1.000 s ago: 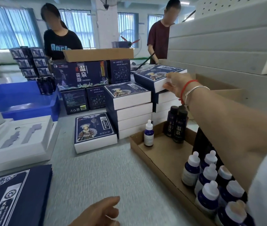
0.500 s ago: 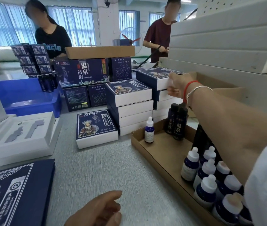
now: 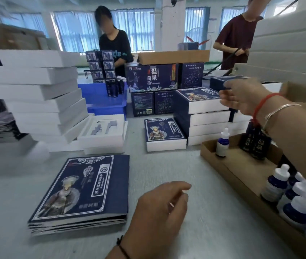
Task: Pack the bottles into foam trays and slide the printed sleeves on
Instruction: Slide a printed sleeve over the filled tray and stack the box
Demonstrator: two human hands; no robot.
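Note:
My right hand [image 3: 245,96] hovers in the air in front of the stacked sleeved boxes [image 3: 202,113], fingers loosely bent and holding nothing. My left hand [image 3: 159,208] hangs relaxed over the table near the front, empty. A stack of flat dark-blue printed sleeves [image 3: 81,193] lies at the front left. An open white foam tray [image 3: 103,129] with two cut-outs sits behind the sleeves. White-capped blue dropper bottles [image 3: 294,199] stand in a shallow cardboard tray [image 3: 228,171] at the right, with one lone dropper bottle [image 3: 222,143] and dark bottles [image 3: 257,144] further back.
A tall pile of white foam trays [image 3: 41,98] stands at the left. One finished sleeved box [image 3: 164,133] lies alone mid-table. A blue plastic bin [image 3: 103,101] and dark printed cartons [image 3: 152,77] stand behind. Two people work at the far side. White foam sheets [image 3: 288,45] are stacked at the right.
My right hand has let go of the top sleeved box on the far stack and drawn back. The view has swung left, bringing the sleeve stack and foam tray pile into sight.

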